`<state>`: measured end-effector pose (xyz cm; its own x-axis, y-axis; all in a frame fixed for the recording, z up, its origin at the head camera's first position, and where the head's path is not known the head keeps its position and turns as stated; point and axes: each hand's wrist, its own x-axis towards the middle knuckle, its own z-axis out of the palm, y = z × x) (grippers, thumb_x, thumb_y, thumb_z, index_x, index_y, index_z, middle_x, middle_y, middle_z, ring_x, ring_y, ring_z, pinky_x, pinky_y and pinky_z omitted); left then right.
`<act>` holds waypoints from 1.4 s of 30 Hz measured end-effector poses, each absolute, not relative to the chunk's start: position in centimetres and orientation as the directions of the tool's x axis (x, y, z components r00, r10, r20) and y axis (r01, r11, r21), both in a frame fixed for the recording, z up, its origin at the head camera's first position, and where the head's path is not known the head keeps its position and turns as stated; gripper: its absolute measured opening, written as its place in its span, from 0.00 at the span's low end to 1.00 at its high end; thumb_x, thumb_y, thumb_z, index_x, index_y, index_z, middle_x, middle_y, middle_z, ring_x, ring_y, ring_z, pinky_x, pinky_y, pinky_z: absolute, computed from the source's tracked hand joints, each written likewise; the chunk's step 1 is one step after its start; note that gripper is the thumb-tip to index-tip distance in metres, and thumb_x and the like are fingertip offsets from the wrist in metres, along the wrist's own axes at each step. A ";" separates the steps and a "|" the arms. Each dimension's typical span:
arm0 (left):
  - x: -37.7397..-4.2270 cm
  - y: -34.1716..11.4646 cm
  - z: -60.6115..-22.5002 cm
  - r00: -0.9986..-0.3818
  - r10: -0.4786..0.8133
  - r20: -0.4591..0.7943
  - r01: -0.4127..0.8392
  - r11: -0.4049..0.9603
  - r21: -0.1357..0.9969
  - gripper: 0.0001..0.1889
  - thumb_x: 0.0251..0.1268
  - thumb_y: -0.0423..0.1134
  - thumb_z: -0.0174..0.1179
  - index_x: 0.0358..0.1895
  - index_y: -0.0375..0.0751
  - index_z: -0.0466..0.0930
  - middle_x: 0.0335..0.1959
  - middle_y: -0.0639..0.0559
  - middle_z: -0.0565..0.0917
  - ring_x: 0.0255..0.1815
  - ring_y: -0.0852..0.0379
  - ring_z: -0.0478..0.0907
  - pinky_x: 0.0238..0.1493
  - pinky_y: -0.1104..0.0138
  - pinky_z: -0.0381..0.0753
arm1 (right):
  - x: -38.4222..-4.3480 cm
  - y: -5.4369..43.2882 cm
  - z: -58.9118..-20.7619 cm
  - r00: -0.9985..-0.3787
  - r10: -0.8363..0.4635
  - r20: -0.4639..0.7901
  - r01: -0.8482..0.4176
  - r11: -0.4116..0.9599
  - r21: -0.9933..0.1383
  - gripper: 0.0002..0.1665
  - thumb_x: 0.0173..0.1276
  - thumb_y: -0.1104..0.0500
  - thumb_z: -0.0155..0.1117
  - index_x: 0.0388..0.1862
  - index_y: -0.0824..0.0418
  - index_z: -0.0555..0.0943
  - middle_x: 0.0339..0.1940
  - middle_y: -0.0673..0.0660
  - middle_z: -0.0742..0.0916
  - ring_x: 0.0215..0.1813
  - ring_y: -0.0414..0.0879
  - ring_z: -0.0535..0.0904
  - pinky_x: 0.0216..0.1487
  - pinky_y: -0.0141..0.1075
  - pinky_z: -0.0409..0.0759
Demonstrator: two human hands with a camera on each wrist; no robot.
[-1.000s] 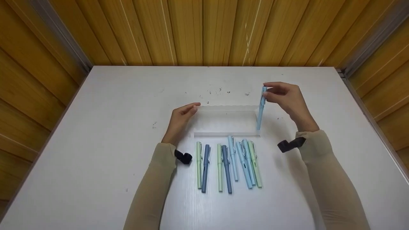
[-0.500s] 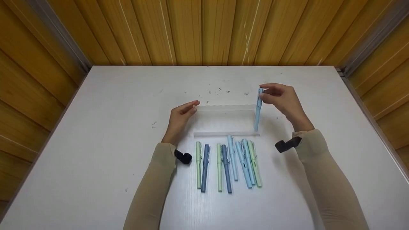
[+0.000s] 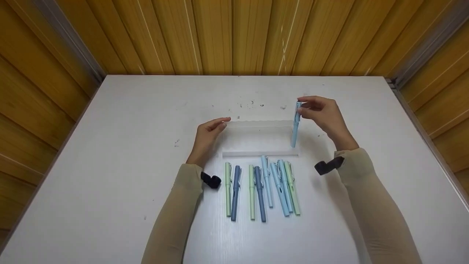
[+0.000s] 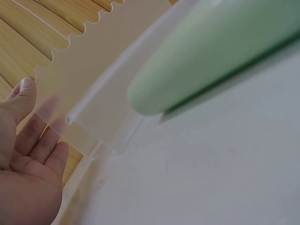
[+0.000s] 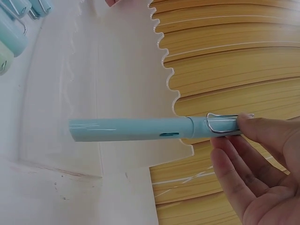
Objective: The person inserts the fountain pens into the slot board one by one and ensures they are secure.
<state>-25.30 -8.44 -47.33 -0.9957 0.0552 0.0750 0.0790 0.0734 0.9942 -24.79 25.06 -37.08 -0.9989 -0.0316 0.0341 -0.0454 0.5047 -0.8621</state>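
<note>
A clear pen stand [image 3: 258, 154] with a scalloped back edge sits mid-table. At its left end my left hand [image 3: 207, 137] holds the side edge; in the left wrist view the thumb is on the near face of the clear panel [image 4: 89, 61] and fingers show through from behind. My right hand [image 3: 326, 115] pinches a light blue pen [image 3: 295, 128] by its capped end. That pen stands nearly upright at the stand's right end. In the right wrist view its barrel [image 5: 131, 130] crosses in front of the stand, near the last notches.
Several pens lie side by side in front of the stand: light green [image 3: 228, 190], dark blue [image 3: 235, 194] and light blue [image 3: 280, 190] among them. A wood-slat wall [image 3: 234, 36] rises behind the white table [image 3: 110, 165].
My right hand has moved slightly left with the light blue pen, bringing it over the stand's right end. Its lower tip has risen a little since half a second ago. My left hand stays nearly still.
</note>
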 end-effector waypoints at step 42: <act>-25.1 -8.7 -47.3 -0.994 0.069 0.088 0.095 0.102 0.990 0.15 0.66 0.49 0.59 0.51 0.51 0.84 0.55 0.58 0.83 0.63 0.63 0.74 0.67 0.66 0.70 | -24.5 25.0 -39.3 -0.998 -0.053 0.036 -0.060 0.552 -0.832 0.32 0.66 0.47 0.64 0.67 0.55 0.73 0.57 0.59 0.83 0.57 0.46 0.78 0.62 0.40 0.76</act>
<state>-25.09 -8.66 -47.31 -0.9937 0.0689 0.0880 0.0947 0.1021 0.9902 -24.55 24.95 -39.33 -0.9979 -0.0535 0.0364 -0.0599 0.5522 -0.8315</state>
